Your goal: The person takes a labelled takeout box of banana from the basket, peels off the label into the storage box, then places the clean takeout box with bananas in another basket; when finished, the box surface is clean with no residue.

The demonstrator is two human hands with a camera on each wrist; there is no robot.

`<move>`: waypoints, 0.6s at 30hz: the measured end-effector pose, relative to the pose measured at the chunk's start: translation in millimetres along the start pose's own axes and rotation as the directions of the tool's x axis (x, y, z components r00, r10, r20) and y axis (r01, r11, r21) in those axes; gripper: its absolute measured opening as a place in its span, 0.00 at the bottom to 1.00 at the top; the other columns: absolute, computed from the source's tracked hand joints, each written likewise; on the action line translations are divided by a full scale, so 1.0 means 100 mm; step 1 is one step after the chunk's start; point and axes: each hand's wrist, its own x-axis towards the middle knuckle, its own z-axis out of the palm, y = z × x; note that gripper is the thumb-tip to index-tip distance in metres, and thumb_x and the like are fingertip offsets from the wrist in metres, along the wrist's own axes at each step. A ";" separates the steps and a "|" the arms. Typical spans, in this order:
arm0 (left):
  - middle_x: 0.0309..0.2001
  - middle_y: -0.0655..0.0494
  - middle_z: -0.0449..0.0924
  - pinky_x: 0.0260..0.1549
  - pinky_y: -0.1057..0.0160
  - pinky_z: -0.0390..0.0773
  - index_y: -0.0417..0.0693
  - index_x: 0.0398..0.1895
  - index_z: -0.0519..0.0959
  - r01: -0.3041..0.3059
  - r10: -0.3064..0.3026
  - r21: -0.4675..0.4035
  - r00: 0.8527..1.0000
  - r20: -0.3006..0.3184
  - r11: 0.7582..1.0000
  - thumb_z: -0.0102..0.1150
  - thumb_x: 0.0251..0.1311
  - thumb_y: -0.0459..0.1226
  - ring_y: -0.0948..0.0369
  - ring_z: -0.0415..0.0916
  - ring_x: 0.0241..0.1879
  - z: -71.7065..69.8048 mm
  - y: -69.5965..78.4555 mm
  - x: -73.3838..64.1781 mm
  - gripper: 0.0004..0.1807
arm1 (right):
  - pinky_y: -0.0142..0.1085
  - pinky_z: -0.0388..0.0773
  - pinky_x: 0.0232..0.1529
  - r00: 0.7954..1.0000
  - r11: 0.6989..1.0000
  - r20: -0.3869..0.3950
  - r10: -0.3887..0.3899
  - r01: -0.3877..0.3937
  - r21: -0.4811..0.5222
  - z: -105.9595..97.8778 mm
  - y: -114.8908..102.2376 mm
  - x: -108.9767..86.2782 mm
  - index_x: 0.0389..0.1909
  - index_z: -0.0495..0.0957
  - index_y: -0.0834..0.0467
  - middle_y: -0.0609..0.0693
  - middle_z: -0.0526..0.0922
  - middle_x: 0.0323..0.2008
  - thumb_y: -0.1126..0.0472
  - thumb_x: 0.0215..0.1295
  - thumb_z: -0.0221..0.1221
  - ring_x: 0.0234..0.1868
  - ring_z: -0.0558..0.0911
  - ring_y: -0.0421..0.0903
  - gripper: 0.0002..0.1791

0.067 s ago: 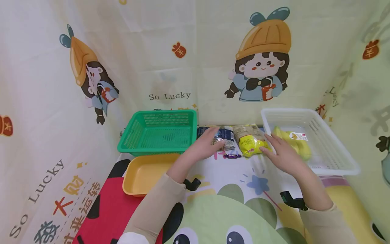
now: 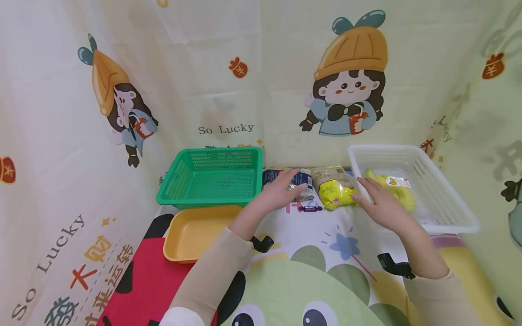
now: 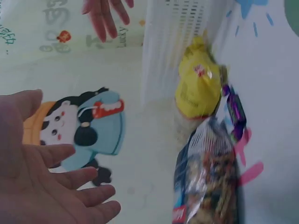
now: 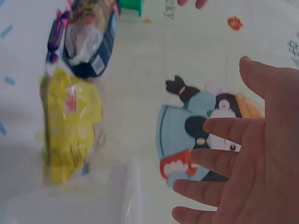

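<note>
My left hand [image 2: 281, 191] hangs with spread, straight fingers over the dark blue bag of dry mixed food [image 2: 306, 184], hiding part of it in the head view. In the left wrist view that bag [image 3: 210, 182] lies apart from the hand, and the palm holds nothing. My right hand [image 2: 384, 203] is held with fingers extended beside the white basket [image 2: 448, 199], right of the yellow bag [image 2: 335, 192]. Its palm is bare in the right wrist view. A purple wrapped candy [image 2: 311, 208] lies in front of the two bags.
At the back left stands a green basket [image 2: 212, 201], with a yellow-orange tray [image 2: 179, 235] in front of it. Yellow bananas [image 2: 403, 197] with a label lie in the white basket. A printed cloth [image 2: 285, 280] covers the table, and a patterned curtain [image 2: 277, 90] hangs behind.
My left hand has shifted slightly right and up in the head view. The right hand has moved a little right, away from the yellow bag. The bags and containers stay in place.
</note>
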 end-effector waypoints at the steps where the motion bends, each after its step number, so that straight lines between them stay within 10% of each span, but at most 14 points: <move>1: 0.79 0.55 0.50 0.73 0.45 0.59 0.60 0.79 0.51 0.001 0.000 -0.030 1.000 0.012 1.000 0.43 0.68 0.64 0.53 0.49 0.78 0.03 0.04 0.06 0.41 | 0.72 0.51 0.66 1.000 1.000 0.007 0.009 -0.009 0.016 -0.04 0.04 0.00 0.78 0.49 0.61 0.72 0.48 0.75 0.36 0.74 0.44 0.73 0.50 0.74 0.44; 10: 0.77 0.59 0.56 0.73 0.43 0.57 0.67 0.78 0.54 0.079 -0.044 -0.349 0.993 0.107 0.934 0.40 0.68 0.66 0.52 0.53 0.77 0.39 0.29 0.54 0.38 | 0.74 0.51 0.63 0.996 0.992 0.022 0.083 -0.085 0.094 -0.44 0.62 0.05 0.78 0.44 0.61 0.74 0.49 0.74 0.37 0.76 0.39 0.71 0.51 0.78 0.42; 18: 0.76 0.63 0.59 0.73 0.44 0.57 0.66 0.76 0.59 0.070 -0.044 -0.475 0.997 0.066 0.877 0.40 0.69 0.64 0.54 0.54 0.76 0.70 0.70 0.83 0.35 | 0.75 0.47 0.63 0.979 0.974 0.072 0.192 -0.199 0.106 -0.73 1.17 0.18 0.78 0.37 0.62 0.75 0.41 0.74 0.33 0.75 0.30 0.71 0.46 0.80 0.46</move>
